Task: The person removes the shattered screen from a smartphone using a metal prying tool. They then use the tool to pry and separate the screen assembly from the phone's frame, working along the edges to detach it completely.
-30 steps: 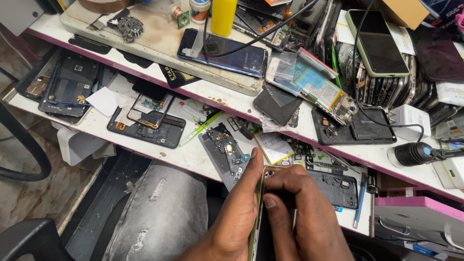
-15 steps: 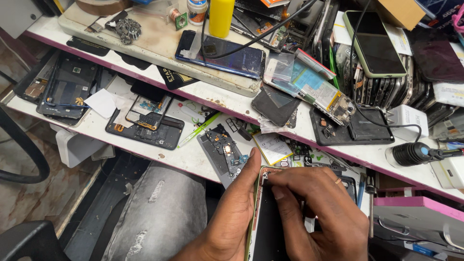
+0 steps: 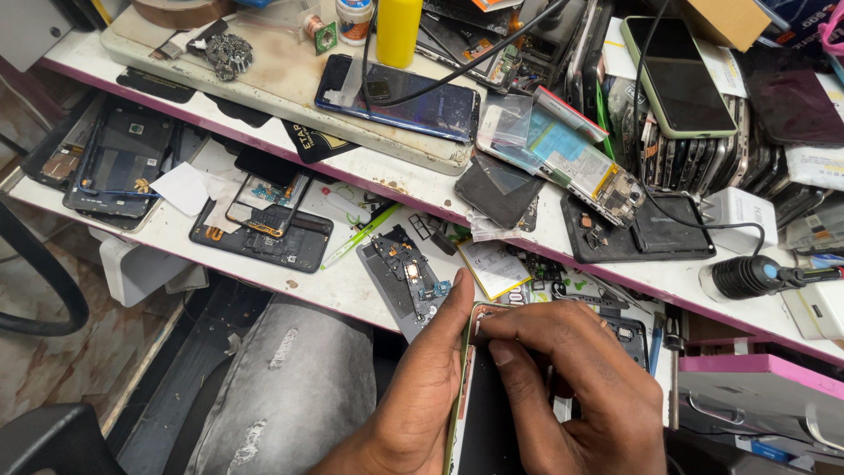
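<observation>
At the far left of the counter (image 3: 369, 295), an opened phone shell (image 3: 119, 167) lay face up with a white scrap of paper (image 3: 180, 187) beside it, and a second stripped frame (image 3: 264, 230) sat just to its right, all within reach but out of the working spot. A grey back panel with a small circuit strip (image 3: 406, 280) lay near the counter's front edge.

Just right of that, the left hand (image 3: 413, 396) was clamped around the left edge of the phone (image 3: 479, 413), thumb up along its side, seemingly bracing it upright over the lap. The right hand (image 3: 580, 387) was closed on the phone's top corner, fingertips (image 3: 505, 354) pressed at the rim, as if prying or seating something there.

Farther right, a black handheld tool (image 3: 747, 275) rested on the counter, its cable running to a white adapter (image 3: 737, 211).
</observation>
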